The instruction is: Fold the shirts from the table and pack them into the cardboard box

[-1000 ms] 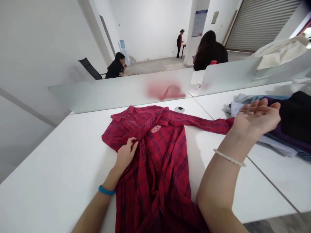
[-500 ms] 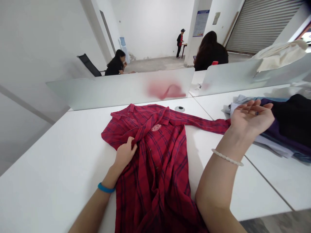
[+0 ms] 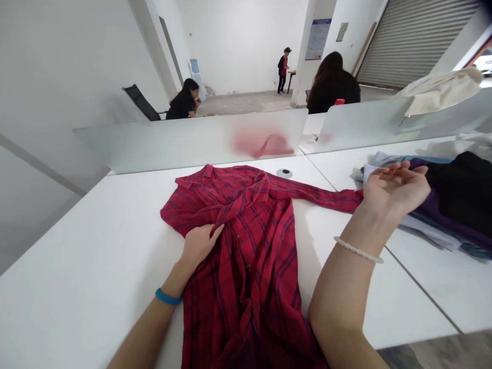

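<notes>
A red plaid shirt (image 3: pixel 265 246) lies on the white table (image 3: pixel 96 256), its collar toward the far side and one sleeve stretched out to the right. My left hand (image 3: pixel 200 243), with a blue band at the wrist, is closed on the shirt's front edge near the chest, where the cloth is bunched and folded over. My right hand (image 3: pixel 395 187) is raised above the end of the outstretched sleeve, palm up, fingers loosely curled and apart, with nothing in it. A pale beaded bracelet circles the right forearm.
A pile of folded clothes (image 3: pixel 457 200) lies at the right. Frosted dividers (image 3: pixel 184 143) run along the table's far edge, with a cream cloth (image 3: pixel 442 92) draped over the right one. Beyond are seated people (image 3: pixel 334 84) and one standing person (image 3: pixel 283 72).
My left hand has shifted the shirt's front edge slightly, and the fold now covers the round chest emblem. My right hand has barely moved.
</notes>
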`<action>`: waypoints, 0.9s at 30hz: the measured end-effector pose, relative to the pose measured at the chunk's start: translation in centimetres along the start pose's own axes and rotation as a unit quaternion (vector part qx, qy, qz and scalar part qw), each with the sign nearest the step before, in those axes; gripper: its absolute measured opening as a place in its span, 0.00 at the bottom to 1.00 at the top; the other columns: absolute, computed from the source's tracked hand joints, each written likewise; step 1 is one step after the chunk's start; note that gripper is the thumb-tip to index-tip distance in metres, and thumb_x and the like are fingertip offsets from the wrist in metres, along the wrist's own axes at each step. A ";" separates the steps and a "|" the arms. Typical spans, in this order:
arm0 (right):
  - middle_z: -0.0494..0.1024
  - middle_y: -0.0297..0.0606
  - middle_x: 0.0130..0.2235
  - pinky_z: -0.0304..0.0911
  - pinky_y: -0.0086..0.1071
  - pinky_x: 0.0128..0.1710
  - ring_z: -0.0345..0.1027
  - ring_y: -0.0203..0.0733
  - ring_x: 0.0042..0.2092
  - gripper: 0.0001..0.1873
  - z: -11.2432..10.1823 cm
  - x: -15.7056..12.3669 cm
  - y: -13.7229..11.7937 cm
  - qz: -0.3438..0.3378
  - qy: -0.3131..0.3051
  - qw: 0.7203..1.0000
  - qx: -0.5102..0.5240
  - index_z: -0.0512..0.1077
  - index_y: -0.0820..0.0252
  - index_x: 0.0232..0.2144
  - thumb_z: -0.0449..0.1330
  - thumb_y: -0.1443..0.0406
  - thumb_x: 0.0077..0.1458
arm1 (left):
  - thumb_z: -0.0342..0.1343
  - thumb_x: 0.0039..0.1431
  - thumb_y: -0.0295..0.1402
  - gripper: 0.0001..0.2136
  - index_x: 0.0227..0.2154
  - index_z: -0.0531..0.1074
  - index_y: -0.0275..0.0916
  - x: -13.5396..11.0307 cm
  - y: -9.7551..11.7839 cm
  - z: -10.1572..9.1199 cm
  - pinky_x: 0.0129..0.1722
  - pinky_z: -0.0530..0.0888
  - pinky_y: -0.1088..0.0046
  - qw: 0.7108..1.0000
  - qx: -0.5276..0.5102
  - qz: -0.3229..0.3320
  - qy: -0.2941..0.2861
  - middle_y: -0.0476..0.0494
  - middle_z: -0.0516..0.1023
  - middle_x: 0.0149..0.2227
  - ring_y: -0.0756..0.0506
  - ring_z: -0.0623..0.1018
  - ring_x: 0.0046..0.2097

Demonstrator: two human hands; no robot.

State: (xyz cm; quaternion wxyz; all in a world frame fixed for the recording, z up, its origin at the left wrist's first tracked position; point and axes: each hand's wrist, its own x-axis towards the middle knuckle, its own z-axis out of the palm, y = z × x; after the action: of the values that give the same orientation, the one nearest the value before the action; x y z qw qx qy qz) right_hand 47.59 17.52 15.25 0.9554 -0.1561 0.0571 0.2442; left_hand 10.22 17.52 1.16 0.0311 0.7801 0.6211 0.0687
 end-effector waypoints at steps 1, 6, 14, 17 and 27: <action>0.59 0.26 0.30 0.52 0.19 0.22 0.57 0.25 0.23 0.19 0.1 -0.1 0.0 0.002 0.002 1.000 0.001 0.56 0.56 0.34 0.42 0.79 0.39 | 0.35 0.66 0.47 0.25 0.30 0.74 0.39 0.0 0.0 0.0 0.38 0.68 0.70 1.000 -0.001 -0.002 0.003 0.41 0.81 0.36 0.41 0.79 0.41; 0.60 0.26 0.29 0.52 0.20 0.21 0.58 0.26 0.23 0.19 0.0 0.0 0.1 0.007 0.005 1.000 0.005 0.56 0.56 0.32 0.42 0.80 0.38 | 0.33 0.66 0.46 0.27 0.27 0.74 0.38 0.0 -0.1 0.0 0.36 0.68 0.69 1.000 -0.004 -0.010 0.012 0.39 0.80 0.32 0.40 0.79 0.39; 0.60 0.26 0.29 0.52 0.19 0.21 0.58 0.25 0.23 0.19 -0.1 0.0 0.1 0.007 -0.001 1.000 0.002 0.57 0.57 0.31 0.42 0.80 0.37 | 0.33 0.66 0.44 0.27 0.26 0.74 0.37 0.1 -0.3 0.3 0.35 0.68 0.70 1.000 -0.007 -0.004 0.020 0.39 0.80 0.31 0.41 0.79 0.38; 0.60 0.26 0.29 0.52 0.20 0.21 0.58 0.25 0.23 0.19 -0.1 0.1 0.2 0.008 0.002 1.000 -0.001 0.57 0.56 0.32 0.42 0.80 0.39 | 0.34 0.66 0.44 0.26 0.26 0.74 0.37 0.1 -0.3 0.4 0.35 0.68 0.70 1.000 -0.008 -0.005 0.021 0.39 0.80 0.31 0.41 0.79 0.38; 0.59 0.25 0.29 0.52 0.19 0.22 0.57 0.25 0.22 0.18 -0.3 0.4 0.5 0.008 -0.014 1.000 -0.007 0.56 0.56 0.32 0.42 0.80 0.40 | 0.40 0.65 0.42 0.20 0.31 0.76 0.39 0.1 -0.2 0.1 0.36 0.67 0.71 1.000 -0.014 0.004 0.006 0.41 0.81 0.36 0.42 0.79 0.40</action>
State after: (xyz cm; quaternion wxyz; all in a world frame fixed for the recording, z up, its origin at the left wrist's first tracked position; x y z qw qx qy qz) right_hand 47.69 17.96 14.74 0.9530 -0.1585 0.0434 0.2545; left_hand 10.01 17.64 1.03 0.0378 0.7814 0.6175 0.0820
